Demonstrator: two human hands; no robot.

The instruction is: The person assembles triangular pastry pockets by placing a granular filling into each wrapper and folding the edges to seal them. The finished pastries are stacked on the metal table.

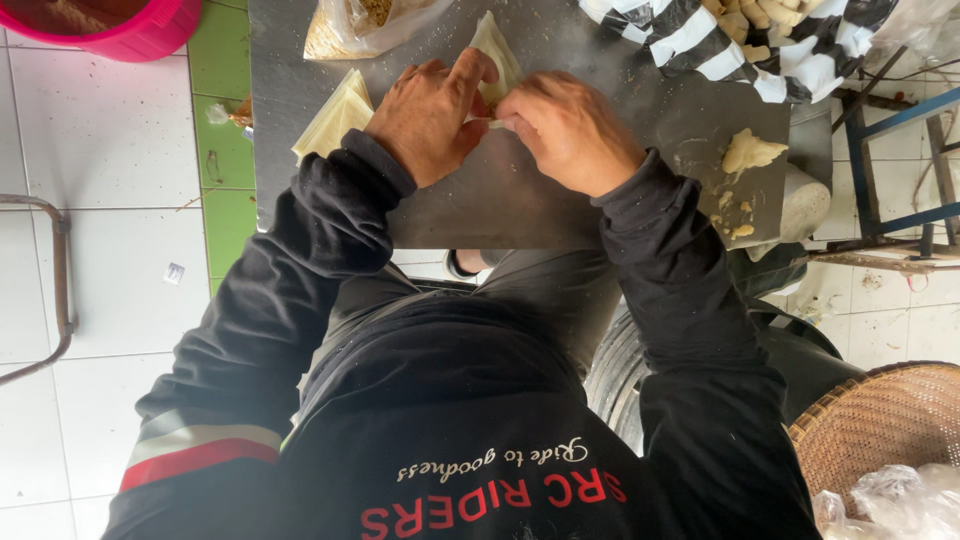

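Two bare hands were seen at work over a grey metal board (560, 215), both reaching out of black sleeves. The left hand (428, 118) was laid with its fingers curled around a pale, folded pastry wrapper (497, 52), the index finger stretched along the wrapper's edge. The right hand (568, 130) was closed in a pinch on the same wrapper at its lower corner, just beside the left thumb. The wrapper was held near the far middle of the board, its pointed tip turned away from the person. A stack of pale pastry sheets (333, 117) was placed to the left, just beside the left wrist. A lump of dough paste (750, 152) was smeared near the board's right edge. A clear plastic bag (350, 28) was set beyond the hands, and a pink tub (140, 35) was seen on the tiled floor.
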